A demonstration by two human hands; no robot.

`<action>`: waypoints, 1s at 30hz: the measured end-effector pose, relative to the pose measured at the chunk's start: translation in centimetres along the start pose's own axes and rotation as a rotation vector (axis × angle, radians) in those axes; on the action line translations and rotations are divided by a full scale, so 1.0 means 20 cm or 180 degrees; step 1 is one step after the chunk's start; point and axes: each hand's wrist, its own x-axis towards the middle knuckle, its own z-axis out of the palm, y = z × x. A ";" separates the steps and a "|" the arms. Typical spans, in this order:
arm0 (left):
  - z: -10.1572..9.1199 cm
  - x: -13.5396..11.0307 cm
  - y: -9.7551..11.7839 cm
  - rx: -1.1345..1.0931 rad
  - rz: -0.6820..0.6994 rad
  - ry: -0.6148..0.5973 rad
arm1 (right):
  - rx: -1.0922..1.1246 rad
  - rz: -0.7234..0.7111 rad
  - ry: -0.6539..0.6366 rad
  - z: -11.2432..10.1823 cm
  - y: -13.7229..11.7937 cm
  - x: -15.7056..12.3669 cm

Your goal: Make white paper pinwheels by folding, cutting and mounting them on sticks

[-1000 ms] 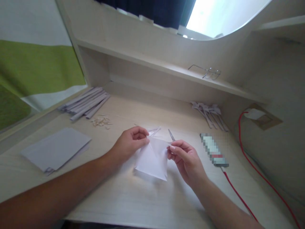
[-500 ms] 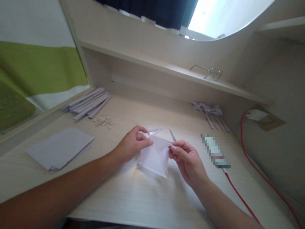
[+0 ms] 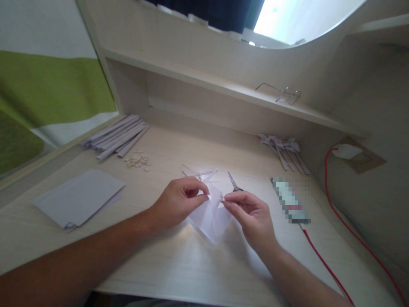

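Note:
A white sheet of folded paper [image 3: 211, 216] is held just above the desk between both hands. My left hand [image 3: 179, 201] pinches its upper left edge with thumb and fingers closed. My right hand [image 3: 252, 213] pinches the upper right corner, fingertips pressed together. The two pinches sit close to each other near the paper's top. Small scissors [image 3: 234, 182] lie on the desk just behind my right hand. A thin folded paper piece [image 3: 201, 172] lies behind my left hand.
A stack of white sheets [image 3: 78, 198] lies at the left. Rolled paper sticks [image 3: 115, 136] and small scraps [image 3: 138, 161] sit at the back left. Folded paper pieces [image 3: 284, 149] lie at the back right. A red cable [image 3: 329, 266] runs along the right. Glasses [image 3: 281, 94] rest on the shelf.
Both hands have moved closer together at the paper's top. The sheet has turned and folded narrower, its lower corner now pointing down toward me.

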 end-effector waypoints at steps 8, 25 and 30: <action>0.01 -0.02 0.00 0.0079 0.0211 -0.0223 | -0.0672 -0.0837 -0.0059 0.02 -0.04 -0.03; 0.01 -0.03 0.01 0.0266 0.0140 -0.0480 | -0.0860 -0.0931 -0.0004 0.03 -0.03 -0.02; 0.00 -0.03 0.04 0.0315 0.0178 -0.0482 | -0.0864 -0.0976 -0.0049 0.03 -0.03 -0.02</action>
